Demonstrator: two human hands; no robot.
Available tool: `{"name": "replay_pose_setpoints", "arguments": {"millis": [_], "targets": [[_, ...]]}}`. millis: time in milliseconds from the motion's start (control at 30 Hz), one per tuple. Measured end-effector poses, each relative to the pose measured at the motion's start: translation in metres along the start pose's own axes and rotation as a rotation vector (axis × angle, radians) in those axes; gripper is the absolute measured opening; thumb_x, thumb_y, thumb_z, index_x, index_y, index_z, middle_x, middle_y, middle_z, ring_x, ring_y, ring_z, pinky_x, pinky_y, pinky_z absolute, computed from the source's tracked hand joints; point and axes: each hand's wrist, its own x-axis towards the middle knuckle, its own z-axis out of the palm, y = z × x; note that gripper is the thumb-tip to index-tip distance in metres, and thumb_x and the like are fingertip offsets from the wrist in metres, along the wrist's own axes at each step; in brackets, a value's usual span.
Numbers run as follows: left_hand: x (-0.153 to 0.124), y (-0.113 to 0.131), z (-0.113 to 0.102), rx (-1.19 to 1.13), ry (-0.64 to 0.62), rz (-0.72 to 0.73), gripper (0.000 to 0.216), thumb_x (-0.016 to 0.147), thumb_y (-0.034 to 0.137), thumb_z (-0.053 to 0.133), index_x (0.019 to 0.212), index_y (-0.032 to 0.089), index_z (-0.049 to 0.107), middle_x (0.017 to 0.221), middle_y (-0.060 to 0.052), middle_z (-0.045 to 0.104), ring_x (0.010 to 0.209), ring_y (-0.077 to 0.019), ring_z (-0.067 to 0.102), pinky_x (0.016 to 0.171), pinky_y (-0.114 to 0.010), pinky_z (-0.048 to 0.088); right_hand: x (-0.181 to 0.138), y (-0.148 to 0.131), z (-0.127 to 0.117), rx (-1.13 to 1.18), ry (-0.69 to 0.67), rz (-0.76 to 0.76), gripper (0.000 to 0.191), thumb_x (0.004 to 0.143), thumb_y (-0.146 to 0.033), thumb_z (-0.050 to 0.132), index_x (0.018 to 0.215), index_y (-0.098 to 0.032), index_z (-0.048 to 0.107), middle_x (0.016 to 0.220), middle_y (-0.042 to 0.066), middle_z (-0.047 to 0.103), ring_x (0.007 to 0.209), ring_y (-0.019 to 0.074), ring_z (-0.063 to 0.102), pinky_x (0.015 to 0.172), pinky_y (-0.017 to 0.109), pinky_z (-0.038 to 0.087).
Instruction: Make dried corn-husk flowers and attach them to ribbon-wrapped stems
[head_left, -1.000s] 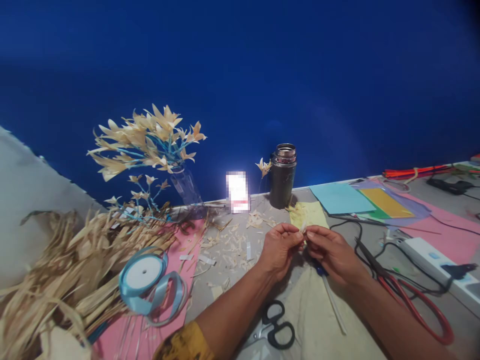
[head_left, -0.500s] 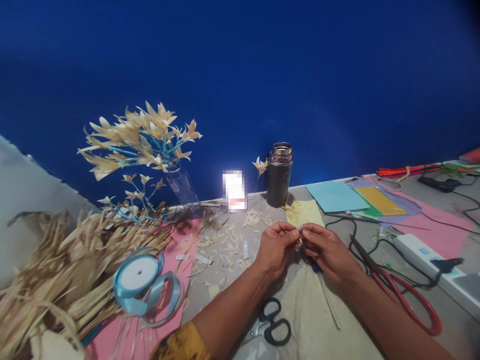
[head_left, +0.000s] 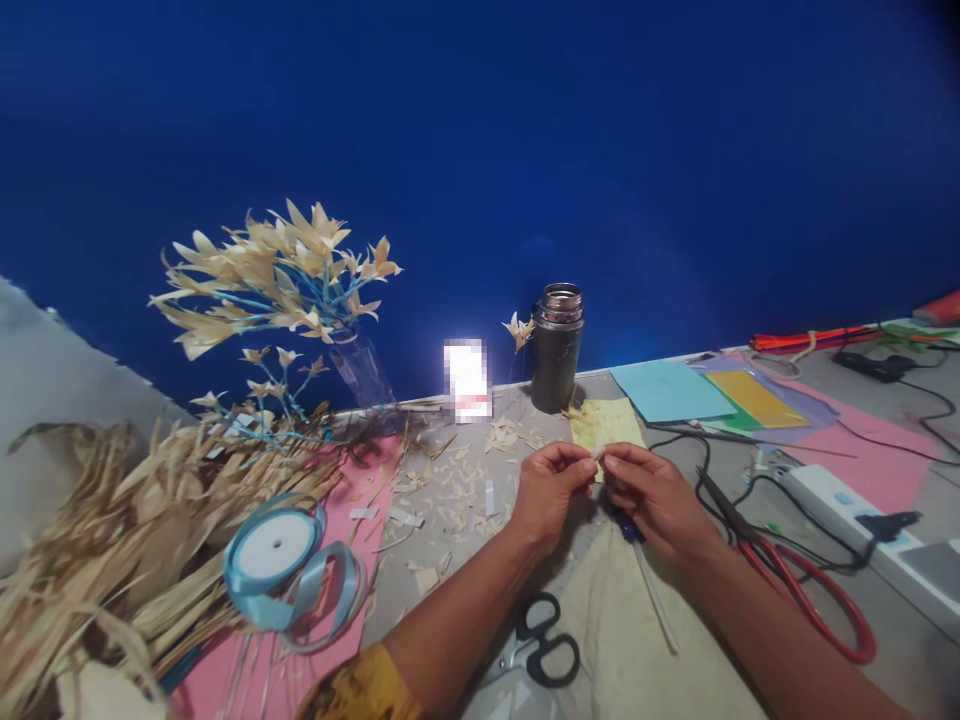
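Observation:
My left hand point(head_left: 549, 490) and my right hand point(head_left: 651, 492) meet at the fingertips above the table, both pinched on a small pale husk piece point(head_left: 598, 455). A thin white stick with a blue end point(head_left: 646, 580) runs down from under my right hand. Black-handled scissors point(head_left: 546, 647) lie below my left forearm. A yellow paper sheet point(head_left: 609, 422) lies just behind my hands.
A vase of husk flowers on blue stems point(head_left: 300, 290) stands at the left, dry husks point(head_left: 127, 530) and a blue ribbon spool point(head_left: 279, 560) in front. A dark metal flask point(head_left: 556, 347), coloured sheets point(head_left: 720, 395), a power strip point(head_left: 862, 510) and red-handled pliers point(head_left: 810, 600) sit right.
My hands stay pinched together on the piece. The view has shifted slightly, so everything sits a little further left and higher.

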Motion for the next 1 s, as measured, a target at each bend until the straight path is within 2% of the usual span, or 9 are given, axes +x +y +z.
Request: {"name": "replay_pose_setpoints", "arguments": {"millis": [200,400,600,700,767,867,1000], "targets": [[-0.001,0.002,-0.001,0.128,-0.039,0.049,0.027,0.067,0.034,0.083,0.075,0.015,0.067,0.061,0.001,0.06,0.052,-0.0086,0.05,0.055,-0.024,0.039,0.0,0.0,-0.001,-0.001,-0.001,-0.004,0.031,0.059,-0.035,0.093,0.079,-0.017,0.077,0.06,-0.004,0.052,0.049,0.0045,0.036,0.043,0.016,0.026],[0.0,0.002,-0.002,0.207,-0.044,0.106,0.021,0.071,0.031,0.079,0.073,0.015,0.065,0.058,0.001,0.06,0.053,-0.0094,0.049,0.056,-0.024,0.038,0.001,-0.004,-0.003,-0.029,0.038,-0.08,0.03,0.059,-0.036,0.093,0.075,-0.019,0.075,0.057,-0.005,0.049,0.049,0.0059,0.033,0.042,0.017,0.026],[0.001,0.004,-0.003,0.184,-0.05,0.083,0.02,0.068,0.029,0.08,0.069,0.014,0.068,0.058,0.0,0.061,0.053,-0.0097,0.051,0.058,-0.024,0.038,-0.001,-0.008,-0.002,-0.083,0.004,-0.062,0.035,0.066,-0.049,0.087,0.082,-0.02,0.078,0.074,0.002,0.063,0.056,0.0087,0.041,0.043,0.018,0.029],[0.001,0.004,-0.003,0.166,-0.019,0.048,0.018,0.065,0.027,0.082,0.069,0.013,0.072,0.059,-0.002,0.063,0.054,-0.0103,0.054,0.059,-0.025,0.04,-0.002,-0.007,-0.003,-0.092,-0.018,-0.052,0.036,0.065,-0.048,0.088,0.085,-0.019,0.078,0.075,0.002,0.064,0.056,0.0086,0.042,0.044,0.018,0.03],[0.001,0.003,-0.002,0.152,0.006,0.029,0.018,0.063,0.027,0.083,0.069,0.012,0.074,0.059,-0.002,0.064,0.054,-0.0106,0.055,0.058,-0.025,0.04,-0.003,-0.007,-0.004,-0.105,0.018,-0.101,0.034,0.065,-0.045,0.088,0.084,-0.019,0.076,0.07,0.0,0.061,0.054,0.0078,0.041,0.044,0.018,0.029],[0.002,0.002,-0.002,0.124,0.037,0.012,0.021,0.06,0.027,0.086,0.069,0.012,0.075,0.06,-0.003,0.065,0.053,-0.0111,0.055,0.057,-0.026,0.042,-0.006,-0.009,-0.006,-0.195,0.088,-0.252,0.028,0.073,-0.044,0.082,0.087,-0.021,0.073,0.065,-0.004,0.056,0.05,0.0076,0.039,0.044,0.02,0.03],[0.002,0.002,-0.001,0.126,0.034,0.021,0.023,0.058,0.029,0.088,0.068,0.012,0.076,0.059,-0.004,0.065,0.052,-0.0116,0.056,0.057,-0.026,0.043,-0.009,-0.014,-0.006,-0.486,0.075,-0.425,0.021,0.078,-0.04,0.077,0.087,-0.021,0.075,0.077,0.001,0.067,0.062,0.0132,0.055,0.053,0.024,0.042]]}}
